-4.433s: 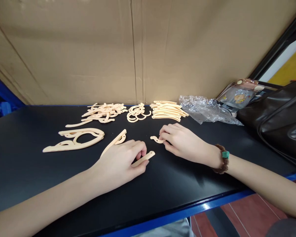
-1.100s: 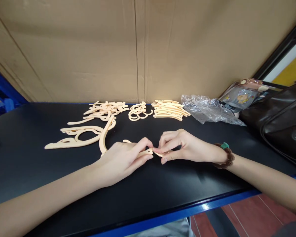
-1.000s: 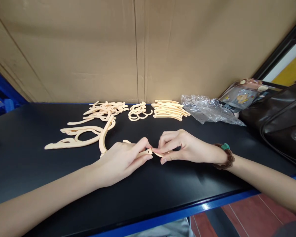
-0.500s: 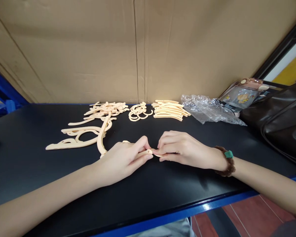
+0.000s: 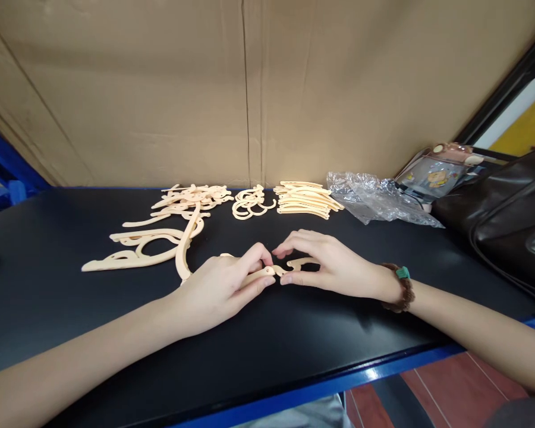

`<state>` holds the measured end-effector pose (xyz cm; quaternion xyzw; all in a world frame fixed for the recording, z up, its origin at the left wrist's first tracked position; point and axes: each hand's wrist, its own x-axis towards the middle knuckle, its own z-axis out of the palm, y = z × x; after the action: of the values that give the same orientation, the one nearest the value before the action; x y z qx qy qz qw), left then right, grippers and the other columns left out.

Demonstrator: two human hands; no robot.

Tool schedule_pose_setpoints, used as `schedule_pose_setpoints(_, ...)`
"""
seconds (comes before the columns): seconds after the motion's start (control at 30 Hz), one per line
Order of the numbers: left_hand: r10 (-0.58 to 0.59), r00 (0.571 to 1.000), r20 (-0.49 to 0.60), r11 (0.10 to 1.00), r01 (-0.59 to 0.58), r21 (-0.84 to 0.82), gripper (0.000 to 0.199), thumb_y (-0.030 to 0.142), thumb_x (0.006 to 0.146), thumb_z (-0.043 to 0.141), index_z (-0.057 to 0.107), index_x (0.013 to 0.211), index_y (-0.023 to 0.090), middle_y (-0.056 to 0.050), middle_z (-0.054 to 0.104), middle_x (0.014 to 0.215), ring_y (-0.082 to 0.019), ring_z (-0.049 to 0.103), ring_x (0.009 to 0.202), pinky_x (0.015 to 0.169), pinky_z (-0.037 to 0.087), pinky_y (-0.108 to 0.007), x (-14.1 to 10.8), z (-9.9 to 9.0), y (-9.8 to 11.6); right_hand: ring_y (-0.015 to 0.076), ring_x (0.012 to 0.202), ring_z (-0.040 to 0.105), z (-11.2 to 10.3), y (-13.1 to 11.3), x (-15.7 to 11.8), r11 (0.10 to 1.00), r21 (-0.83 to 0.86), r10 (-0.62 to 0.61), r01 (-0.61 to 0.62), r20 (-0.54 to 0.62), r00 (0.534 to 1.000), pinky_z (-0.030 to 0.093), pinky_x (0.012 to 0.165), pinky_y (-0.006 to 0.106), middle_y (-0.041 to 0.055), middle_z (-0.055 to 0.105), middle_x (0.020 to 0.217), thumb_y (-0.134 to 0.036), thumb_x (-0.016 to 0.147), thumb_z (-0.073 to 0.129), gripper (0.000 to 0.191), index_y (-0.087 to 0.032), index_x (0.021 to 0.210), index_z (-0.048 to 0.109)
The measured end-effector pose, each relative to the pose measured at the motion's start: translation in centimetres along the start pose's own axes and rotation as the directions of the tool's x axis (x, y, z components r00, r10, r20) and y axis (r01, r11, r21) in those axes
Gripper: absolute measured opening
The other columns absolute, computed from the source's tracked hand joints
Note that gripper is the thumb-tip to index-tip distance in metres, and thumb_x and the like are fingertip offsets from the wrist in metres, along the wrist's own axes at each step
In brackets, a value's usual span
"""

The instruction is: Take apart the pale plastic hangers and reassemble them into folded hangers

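Left hand pinches the strip, right hand spreads its fingers around the hook at the strip's 3 o'clock end: a joining step, seemingly, next likely wanting a firm press.

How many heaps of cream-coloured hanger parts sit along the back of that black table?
3: a heap of curved arms at left, a heap of hooks in the middle, and a stack of slim bars at right. Pieces overlap, so some may be hidden.
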<state>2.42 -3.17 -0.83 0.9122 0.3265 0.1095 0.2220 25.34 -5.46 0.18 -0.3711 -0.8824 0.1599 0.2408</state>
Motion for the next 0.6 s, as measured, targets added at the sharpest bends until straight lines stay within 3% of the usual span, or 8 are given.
schedule_pose_setpoints(0.13,-0.038,0.999,0.015,0.999,0.038,-0.03,0.021,0.045,0.098,0.037,0.045,0.099,0.026,0.008,0.059,0.065,-0.015,0.054,0.059,0.058,0.035,-0.024,0.06,-0.05,0.11,0.0125,0.074,0.059,0.11,0.11,0.1,0.983,0.113,0.141,-0.145,0.045,0.989,0.044,0.067,0.023,-0.0002,0.064,0.08,-0.045,0.083,0.067,0.033,-0.017,0.099,0.066)
schedule_pose_setpoints(0.43,-0.038,0.999,0.014,0.996,0.039,-0.085,0.022,0.046,0.097,0.04,0.047,0.097,0.025,0.009,0.059,0.065,-0.011,0.052,0.055,0.053,0.032,-0.022,0.1,0.01,-0.1,0.0111,0.072,0.056,0.32,0.14,-0.02,0.991,0.09,0.101,-0.101,0.01,0.995,0.04,0.067,0.022,-0.0022,0.061,0.079,-0.046,0.081,0.07,0.03,-0.018,0.083,0.06)
schedule_pose_setpoints(0.6,-0.045,0.999,0.028,0.998,0.046,-0.053,0.025,0.049,0.096,0.039,0.047,0.095,0.025,0.009,0.057,0.062,-0.012,0.049,0.053,0.052,0.031,-0.022,0.18,-0.05,-0.07,0.0121,0.075,0.054,0.48,-0.13,-0.24,0.998,-0.035,0.047,-0.049,-0.039,0.998,0.038,0.065,0.022,-0.0019,0.058,0.081,-0.042,0.081,0.071,0.028,-0.018,0.084,0.057)
